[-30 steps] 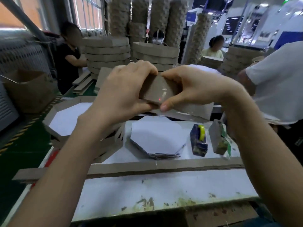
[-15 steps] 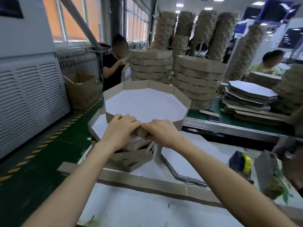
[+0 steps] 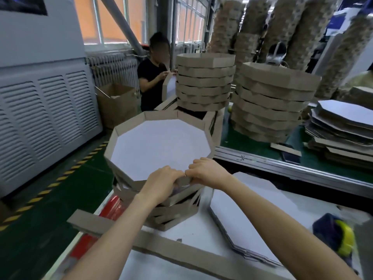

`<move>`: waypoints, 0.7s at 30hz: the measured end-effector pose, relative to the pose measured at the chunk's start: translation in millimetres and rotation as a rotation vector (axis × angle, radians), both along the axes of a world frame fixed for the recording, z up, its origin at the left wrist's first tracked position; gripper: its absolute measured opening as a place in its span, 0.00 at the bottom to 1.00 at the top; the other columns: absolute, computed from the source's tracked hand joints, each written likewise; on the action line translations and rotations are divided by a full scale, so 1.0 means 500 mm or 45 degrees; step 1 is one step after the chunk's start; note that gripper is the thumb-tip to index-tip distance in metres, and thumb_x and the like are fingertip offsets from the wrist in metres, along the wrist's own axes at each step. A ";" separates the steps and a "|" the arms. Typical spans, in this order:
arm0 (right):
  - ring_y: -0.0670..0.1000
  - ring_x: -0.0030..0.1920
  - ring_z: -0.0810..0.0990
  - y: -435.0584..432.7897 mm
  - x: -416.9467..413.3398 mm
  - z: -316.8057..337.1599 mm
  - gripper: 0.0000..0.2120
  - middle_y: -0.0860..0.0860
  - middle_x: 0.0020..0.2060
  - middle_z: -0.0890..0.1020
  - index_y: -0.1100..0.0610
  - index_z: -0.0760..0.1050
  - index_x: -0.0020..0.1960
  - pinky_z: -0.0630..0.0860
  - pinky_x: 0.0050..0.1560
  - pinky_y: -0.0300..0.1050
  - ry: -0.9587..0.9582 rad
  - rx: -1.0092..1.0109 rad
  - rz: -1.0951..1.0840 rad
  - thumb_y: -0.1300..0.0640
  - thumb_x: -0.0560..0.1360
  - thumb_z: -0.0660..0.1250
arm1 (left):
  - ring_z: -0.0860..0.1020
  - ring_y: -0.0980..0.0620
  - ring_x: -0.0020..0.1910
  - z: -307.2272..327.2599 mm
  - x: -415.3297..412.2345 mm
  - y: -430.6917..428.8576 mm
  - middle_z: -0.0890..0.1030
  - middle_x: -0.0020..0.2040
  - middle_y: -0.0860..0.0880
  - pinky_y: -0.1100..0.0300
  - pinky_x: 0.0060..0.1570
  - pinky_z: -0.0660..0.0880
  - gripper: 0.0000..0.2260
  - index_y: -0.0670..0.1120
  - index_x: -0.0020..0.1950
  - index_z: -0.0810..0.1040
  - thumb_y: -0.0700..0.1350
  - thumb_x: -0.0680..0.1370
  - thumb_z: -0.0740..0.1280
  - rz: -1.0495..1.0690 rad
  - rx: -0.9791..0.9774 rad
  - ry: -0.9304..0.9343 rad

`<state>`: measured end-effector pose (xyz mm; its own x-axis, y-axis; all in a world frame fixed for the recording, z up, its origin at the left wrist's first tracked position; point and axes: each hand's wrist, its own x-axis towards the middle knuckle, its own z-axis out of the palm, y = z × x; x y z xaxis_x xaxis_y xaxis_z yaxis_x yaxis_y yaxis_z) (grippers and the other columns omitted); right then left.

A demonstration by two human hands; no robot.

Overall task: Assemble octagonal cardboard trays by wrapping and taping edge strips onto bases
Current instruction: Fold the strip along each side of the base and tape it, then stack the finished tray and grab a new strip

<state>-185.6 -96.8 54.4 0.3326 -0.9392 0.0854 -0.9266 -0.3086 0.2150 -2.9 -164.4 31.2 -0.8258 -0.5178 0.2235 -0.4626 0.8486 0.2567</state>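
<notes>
Head camera, looking down over two bare forearms at a work surface (image 3: 197,233). I see the left hand (image 3: 161,182) and right hand (image 3: 205,171) side by side, knuckles nearly touching. Both have fingers curled over the near wall of an octagonal cardboard tray (image 3: 161,115) and grip it. The tray has a white base and a brown edge strip around it. It sits tilted slightly towards me on top of a stack of finished trays (image 3: 177,211) at the surface's left edge.

A long loose cardboard strip (image 3: 96,226) lies across the surface near me. To the right lies a pile of flat white bases (image 3: 252,225), and further right a blurred blue tape dispenser (image 3: 335,235) with a yellow roll.

Behind, I see taller tray stacks (image 3: 203,83) and another worker in black (image 3: 151,81).
</notes>
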 end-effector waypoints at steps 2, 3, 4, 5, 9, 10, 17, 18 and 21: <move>0.57 0.52 0.77 -0.011 -0.013 -0.023 0.07 0.54 0.47 0.81 0.56 0.79 0.53 0.67 0.44 0.47 0.013 0.220 -0.102 0.55 0.79 0.65 | 0.74 0.48 0.45 -0.014 -0.015 -0.001 0.78 0.42 0.51 0.53 0.38 0.71 0.07 0.52 0.43 0.75 0.40 0.74 0.65 0.004 0.124 -0.142; 0.55 0.54 0.77 -0.016 -0.017 -0.031 0.07 0.53 0.49 0.81 0.56 0.79 0.53 0.67 0.44 0.46 -0.005 0.308 -0.137 0.54 0.79 0.66 | 0.73 0.48 0.42 -0.023 -0.020 -0.003 0.76 0.39 0.52 0.55 0.35 0.67 0.08 0.52 0.39 0.71 0.39 0.73 0.64 0.009 0.173 -0.205; 0.54 0.54 0.77 -0.021 -0.021 -0.034 0.07 0.52 0.49 0.81 0.55 0.80 0.53 0.66 0.43 0.45 -0.052 0.361 -0.164 0.53 0.78 0.67 | 0.72 0.48 0.40 -0.030 -0.022 -0.007 0.73 0.36 0.53 0.56 0.32 0.64 0.10 0.52 0.35 0.68 0.39 0.72 0.64 0.015 0.215 -0.231; 0.52 0.54 0.76 -0.025 -0.027 -0.037 0.08 0.51 0.49 0.81 0.54 0.80 0.52 0.64 0.42 0.44 -0.107 0.382 -0.180 0.51 0.78 0.68 | 0.71 0.49 0.38 -0.033 -0.021 -0.010 0.71 0.34 0.53 0.57 0.31 0.62 0.12 0.51 0.33 0.65 0.39 0.71 0.64 0.026 0.251 -0.230; 0.52 0.53 0.77 -0.035 -0.045 -0.041 0.07 0.50 0.49 0.83 0.54 0.82 0.51 0.63 0.43 0.42 -0.111 0.315 -0.145 0.52 0.78 0.69 | 0.72 0.49 0.37 -0.033 -0.023 -0.021 0.74 0.34 0.51 0.57 0.31 0.63 0.11 0.51 0.33 0.65 0.38 0.71 0.63 0.063 0.241 -0.218; 0.53 0.52 0.78 -0.034 -0.047 -0.044 0.07 0.50 0.49 0.83 0.55 0.82 0.52 0.63 0.44 0.42 -0.092 0.273 -0.145 0.53 0.78 0.68 | 0.73 0.48 0.39 -0.033 -0.028 -0.019 0.76 0.36 0.51 0.56 0.33 0.65 0.10 0.51 0.34 0.67 0.38 0.71 0.63 0.070 0.219 -0.213; 0.54 0.62 0.74 0.034 -0.086 -0.100 0.19 0.57 0.61 0.79 0.60 0.79 0.62 0.69 0.66 0.44 -0.747 -0.127 -0.165 0.52 0.75 0.74 | 0.75 0.48 0.41 -0.044 -0.051 -0.007 0.78 0.39 0.51 0.59 0.30 0.62 0.03 0.47 0.39 0.73 0.41 0.72 0.63 0.155 0.183 -0.225; 0.53 0.64 0.73 0.052 -0.095 -0.124 0.19 0.56 0.63 0.77 0.60 0.78 0.65 0.68 0.66 0.42 -0.921 -0.316 -0.300 0.53 0.76 0.72 | 0.75 0.48 0.41 -0.045 -0.051 -0.007 0.77 0.38 0.50 0.59 0.30 0.62 0.03 0.47 0.38 0.73 0.41 0.72 0.64 0.178 0.180 -0.214; 0.54 0.65 0.72 0.108 -0.133 -0.210 0.15 0.55 0.64 0.74 0.62 0.74 0.67 0.69 0.66 0.45 -1.199 -0.546 -0.892 0.61 0.81 0.64 | 0.74 0.48 0.40 -0.046 -0.055 -0.002 0.76 0.37 0.51 0.59 0.31 0.63 0.08 0.48 0.35 0.68 0.42 0.73 0.64 0.215 0.139 -0.211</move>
<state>-252.0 -42.9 -50.4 -0.5838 -0.7270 0.3614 -0.7116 0.2438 -0.6589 -30.2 -165.2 8.0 -0.7463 -0.6650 0.0273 -0.6387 0.7271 0.2517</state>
